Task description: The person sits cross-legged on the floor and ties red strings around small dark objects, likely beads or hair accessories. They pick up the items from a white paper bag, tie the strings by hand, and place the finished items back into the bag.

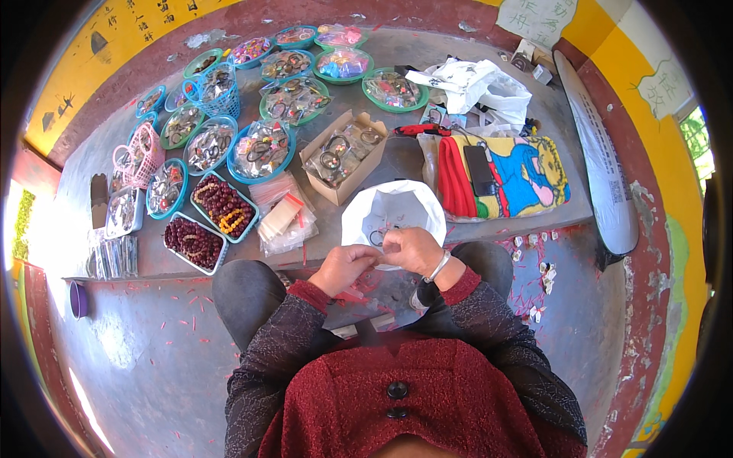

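Observation:
My left hand (343, 267) and my right hand (414, 250) meet in front of my chest, fingers pinched together on a small item too tiny to identify. Just beyond them lies an open white plastic bag (393, 210) on the grey ledge (397, 164), with small ring-like pieces inside. A silver bangle sits on my right wrist. To the left of the bag lie clear small packets (284, 221) with red strips. A cardboard box (342, 156) of packed rings stands behind the bag.
Several green and blue trays of packed trinkets (263, 149) fill the ledge's left side, plus trays of dark red beads (195, 243). A colourful cloth bag with a dark phone (479, 169) lies right. Pink and blue baskets (145, 156) stand far left. My knees press against the ledge.

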Tool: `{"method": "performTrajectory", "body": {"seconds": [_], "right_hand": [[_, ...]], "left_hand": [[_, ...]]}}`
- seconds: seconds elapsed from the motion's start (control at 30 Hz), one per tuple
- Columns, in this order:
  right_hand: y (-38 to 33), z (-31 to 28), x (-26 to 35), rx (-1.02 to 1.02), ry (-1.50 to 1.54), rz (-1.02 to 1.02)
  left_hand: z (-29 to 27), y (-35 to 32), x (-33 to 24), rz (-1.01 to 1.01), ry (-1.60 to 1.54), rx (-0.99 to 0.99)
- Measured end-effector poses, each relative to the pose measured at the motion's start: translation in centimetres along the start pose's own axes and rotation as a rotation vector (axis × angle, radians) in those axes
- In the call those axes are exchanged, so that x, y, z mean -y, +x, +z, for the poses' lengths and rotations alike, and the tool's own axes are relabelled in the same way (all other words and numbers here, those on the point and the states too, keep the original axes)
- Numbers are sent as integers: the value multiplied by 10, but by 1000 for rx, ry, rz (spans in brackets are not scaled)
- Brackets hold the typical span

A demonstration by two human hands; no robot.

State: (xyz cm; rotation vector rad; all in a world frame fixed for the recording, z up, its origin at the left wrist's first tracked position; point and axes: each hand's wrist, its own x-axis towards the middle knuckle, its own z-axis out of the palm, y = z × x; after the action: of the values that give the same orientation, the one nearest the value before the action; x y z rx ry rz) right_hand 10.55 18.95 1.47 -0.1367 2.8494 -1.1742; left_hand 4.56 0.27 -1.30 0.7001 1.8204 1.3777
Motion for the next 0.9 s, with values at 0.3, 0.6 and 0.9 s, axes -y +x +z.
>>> {"method": "performTrajectory", "body": {"seconds": [0.3,0.6,0.9], "right_hand": [[-1,11,-5,-67,-141,-38],[-8,36,9,-9,-362,77],[10,15,-6,0,49,19]], "left_hand": [[6,-1,3,58,-16,-151],[19,0,12,171,389,-267],[12,1,9,206,418,-445]]}}
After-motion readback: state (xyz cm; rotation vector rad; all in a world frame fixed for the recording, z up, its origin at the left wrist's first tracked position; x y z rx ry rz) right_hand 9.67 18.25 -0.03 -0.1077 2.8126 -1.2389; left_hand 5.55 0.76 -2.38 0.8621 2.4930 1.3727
